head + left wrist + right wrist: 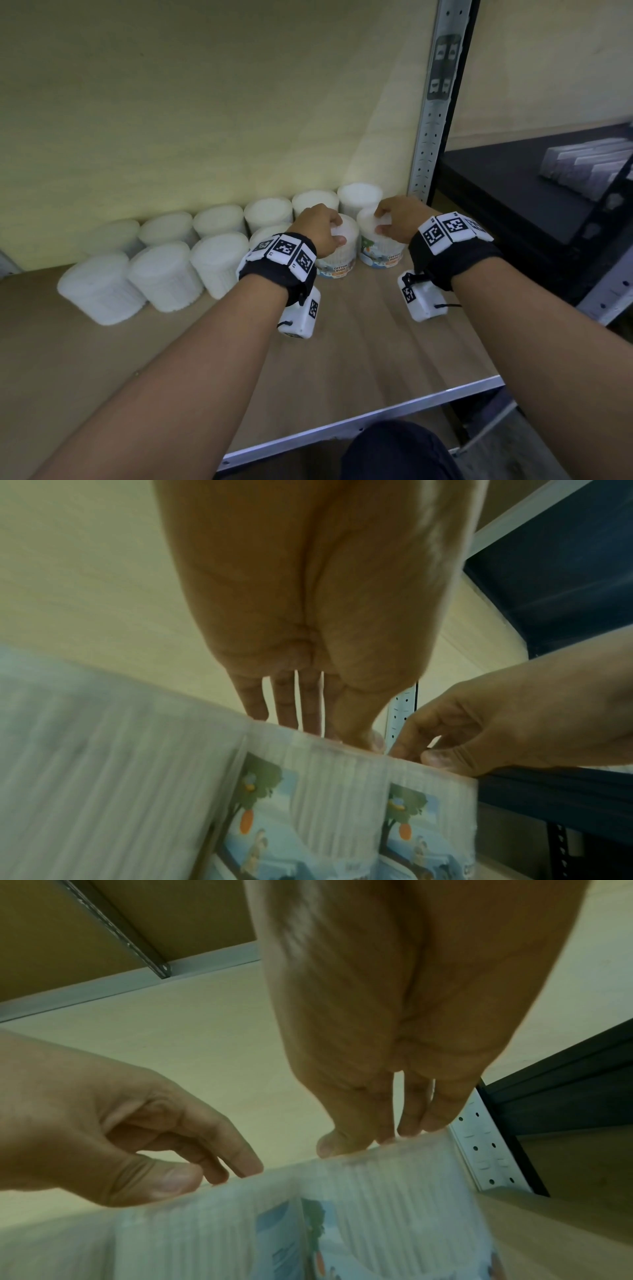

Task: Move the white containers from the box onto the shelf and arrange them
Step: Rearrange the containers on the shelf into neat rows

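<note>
Both hands side by side, left hand [320,228] gripping one white container [337,255] from above, right hand [399,216] gripping its neighbour [380,251]

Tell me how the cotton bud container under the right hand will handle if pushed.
The container probably slides rather than rolls: it stands upright on the flat shelf. Likely light, being packed with cotton buds. The right hand grips only its lid, which may slip.

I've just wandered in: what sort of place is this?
Probably a stockroom or shop storage: a perforated grey metal shelving upright, a wooden shelf board, and rows of identical white cotton-bud tubs lined up against the wall.
</note>
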